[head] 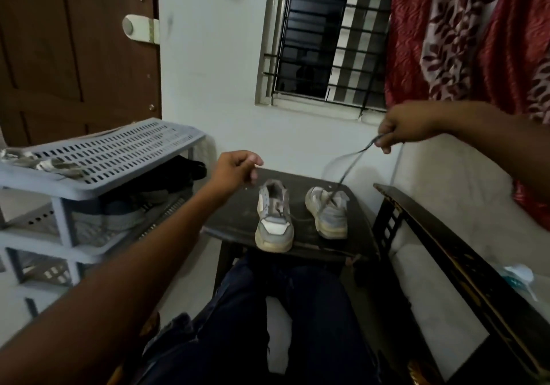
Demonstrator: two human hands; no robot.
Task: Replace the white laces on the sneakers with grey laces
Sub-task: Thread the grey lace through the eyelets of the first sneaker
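Lacing underway on right sneaker [327, 212], on dark stool [238, 218]. Right hand [400, 130] pinches grey lace [346, 173], pulled up taut from the eyelets. Left hand [235, 169] hovers beyond left sneaker [275, 218], fingers loosely curled, seemingly empty. Likely next: feed the tip through next eyelet.

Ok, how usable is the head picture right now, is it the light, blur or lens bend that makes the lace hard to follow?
Head view: dim indoor light, dark window, no glare. The grey lace smears with motion blur below the right hand. The left hand is soft-edged too. Wide-angle bend curves the shoe rack and both forearms. The sneakers on the dark stool stay fairly legible.
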